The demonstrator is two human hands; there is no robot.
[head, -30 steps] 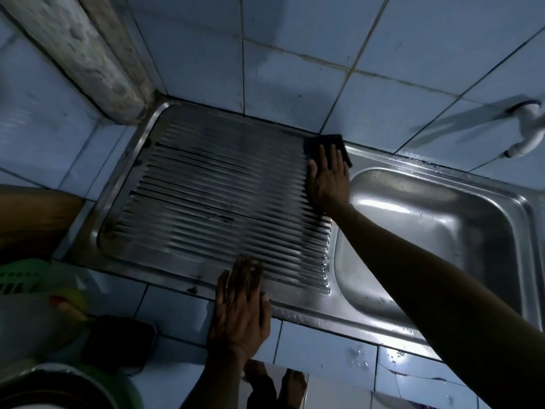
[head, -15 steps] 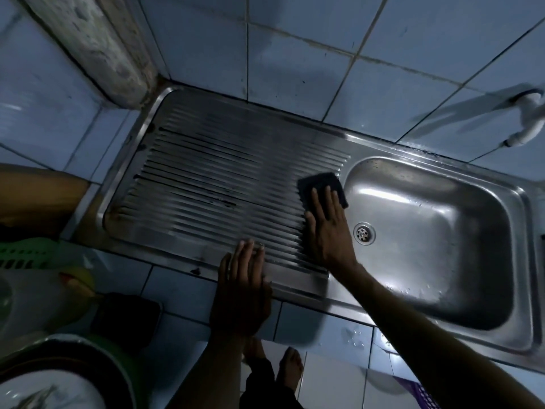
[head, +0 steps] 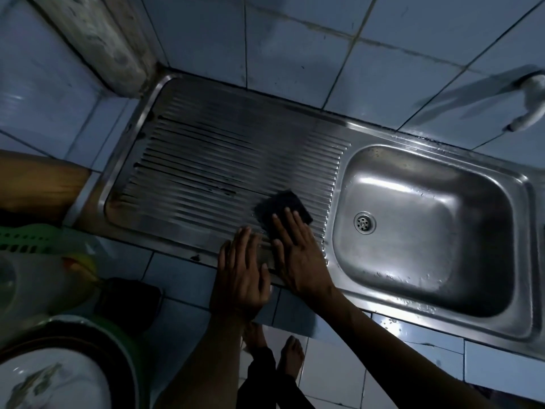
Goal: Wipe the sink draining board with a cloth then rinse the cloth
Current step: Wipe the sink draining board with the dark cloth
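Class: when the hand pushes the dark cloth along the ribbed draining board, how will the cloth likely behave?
The dark cloth lies flat under the right hand, so it is probably soft and light. It may catch on the draining board ribs, though the wet-looking steel could let it slide.

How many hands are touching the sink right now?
2. The left hand rests flat on the draining board's front edge; the right hand beside it presses the dark cloth onto the ridges.

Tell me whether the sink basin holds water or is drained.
Drained: the sink basin shows bare steel, only scattered droplets, and its drain uncovered.
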